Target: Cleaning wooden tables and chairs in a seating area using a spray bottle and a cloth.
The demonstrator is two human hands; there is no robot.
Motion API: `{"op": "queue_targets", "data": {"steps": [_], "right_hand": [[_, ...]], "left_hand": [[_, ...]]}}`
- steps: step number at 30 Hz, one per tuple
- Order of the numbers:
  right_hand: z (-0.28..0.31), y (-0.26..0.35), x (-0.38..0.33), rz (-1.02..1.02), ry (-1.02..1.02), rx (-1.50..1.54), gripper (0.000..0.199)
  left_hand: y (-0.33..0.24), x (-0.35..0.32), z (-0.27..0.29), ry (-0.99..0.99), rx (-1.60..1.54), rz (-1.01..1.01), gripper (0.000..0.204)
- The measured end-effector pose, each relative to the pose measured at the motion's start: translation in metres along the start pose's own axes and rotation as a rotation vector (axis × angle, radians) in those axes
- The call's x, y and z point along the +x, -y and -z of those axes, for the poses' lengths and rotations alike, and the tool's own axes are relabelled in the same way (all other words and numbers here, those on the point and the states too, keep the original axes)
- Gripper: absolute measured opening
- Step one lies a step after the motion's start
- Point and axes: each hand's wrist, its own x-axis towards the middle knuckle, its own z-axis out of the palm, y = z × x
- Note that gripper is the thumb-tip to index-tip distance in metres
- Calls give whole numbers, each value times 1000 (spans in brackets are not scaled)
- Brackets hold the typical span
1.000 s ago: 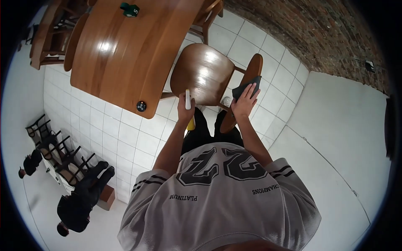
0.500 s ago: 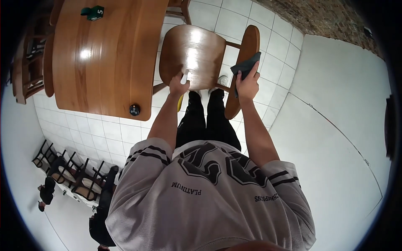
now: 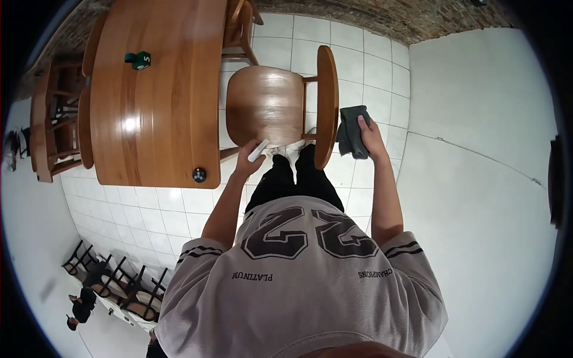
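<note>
**Two Hands at a Wooden Chair**

A person stands on a white tile floor (image 3: 364, 65) and looks down. The person wears a grey shirt (image 3: 298, 280) and black trousers (image 3: 292, 179).

In the middle of the frame, near the top, stands a wooden chair (image 3: 265, 101). Its seat is round and shiny. Its backrest (image 3: 327, 101) is seen from above, so it looks like a thin curved board on the right side of the seat.

The left hand (image 3: 250, 156) is at the lower edge of the seat. Its fingers are curled shut around a small white thing (image 3: 258, 150). The white thing is long and thin and sticks out toward the seat. What kind of thing it is cannot be told.

The right hand (image 3: 369, 136) is just right of the backrest. It pinches a dark grey cloth (image 3: 351, 131) with its fingers pressed on top. The cloth hangs bunched up right beside the backrest, and its left edge looks like it touches the wood, though that is hard to tell.

At the upper left of the frame is a big wooden table (image 3: 161, 89). A small green block (image 3: 138, 59) sits on it near the top. A little dark round knob (image 3: 199, 175) is at the table's lower corner. More wooden chairs (image 3: 54, 119) stand at the far left side of the table.

A brick wall (image 3: 358, 18) runs along the top of the frame. A plain white wall (image 3: 477, 149) fills the right side.

At the lower left, dark chairs (image 3: 113, 280) show up small in a row.
</note>
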Motion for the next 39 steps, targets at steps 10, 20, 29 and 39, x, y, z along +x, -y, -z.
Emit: {"op": "queue_targets", "data": {"steps": [10, 20, 29, 39], "right_hand": [[49, -34, -138, 472, -119, 778, 57], [34, -98, -59, 307, 137, 1215, 59], [-80, -53, 78, 30, -10, 475, 58], [-110, -48, 18, 405, -323, -803, 92]], "left_hand": [[-91, 68, -37, 467, -52, -60, 39], [-93, 80, -12, -37, -426, 8, 42], [-72, 48, 43, -176, -152, 330, 30], [-4, 80, 121, -211, 879, -298, 33]]}}
